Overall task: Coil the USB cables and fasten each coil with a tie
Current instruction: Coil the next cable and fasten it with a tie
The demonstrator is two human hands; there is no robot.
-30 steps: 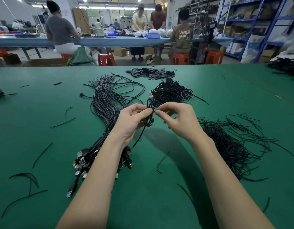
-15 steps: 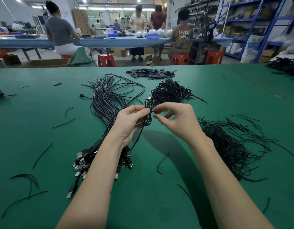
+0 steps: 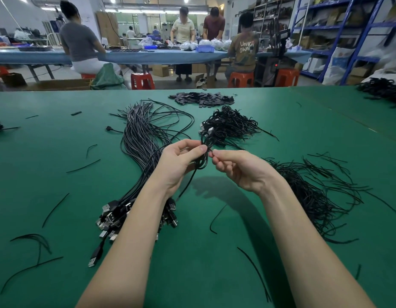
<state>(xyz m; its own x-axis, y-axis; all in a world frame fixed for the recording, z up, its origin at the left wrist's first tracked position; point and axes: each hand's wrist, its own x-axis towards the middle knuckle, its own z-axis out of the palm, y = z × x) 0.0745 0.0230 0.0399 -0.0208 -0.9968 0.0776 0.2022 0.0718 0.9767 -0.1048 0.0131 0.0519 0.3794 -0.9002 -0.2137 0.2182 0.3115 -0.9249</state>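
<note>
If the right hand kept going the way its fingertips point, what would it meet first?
Almost at once the coiled cable that the left hand holds: the right hand points leftward at it. Whether they already touch is unclear.

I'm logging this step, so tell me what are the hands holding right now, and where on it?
The left hand grips a coiled cable near the coil's top. The right hand pinches something thin at the coil, probably a tie; too small to tell.

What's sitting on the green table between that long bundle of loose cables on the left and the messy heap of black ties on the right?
In the head view, mostly bare green table lies between the cable bundle and the tie heap, with a stray tie. Both forearms cross above it.
</note>
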